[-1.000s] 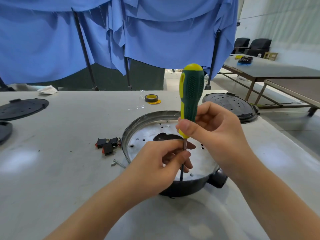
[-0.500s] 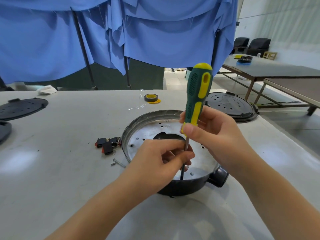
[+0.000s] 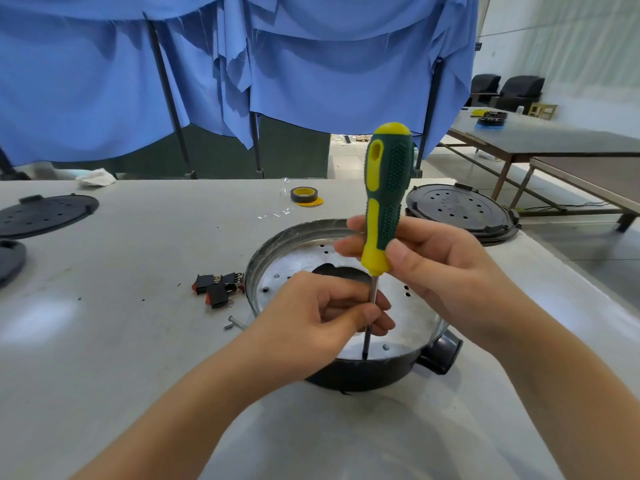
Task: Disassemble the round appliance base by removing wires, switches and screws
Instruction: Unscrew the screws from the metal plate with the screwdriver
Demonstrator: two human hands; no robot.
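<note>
Over grey table (image 3: 104, 341), right hand (image 3: 440, 271) grips upright screwdriver (image 3: 386, 199); left hand (image 3: 311, 317) pinches its shaft.

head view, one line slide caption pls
Right hand turns screwdriver in round base; left hand steadies shaft.

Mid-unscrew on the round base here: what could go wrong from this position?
The screwdriver tip sits at the near wall of the round base, with the left hand pinching its shaft, so a slip could jab those fingers. The right hand grips only the handle's low end, so it may wobble off. A freed screw could roll among the loose switches.
</note>
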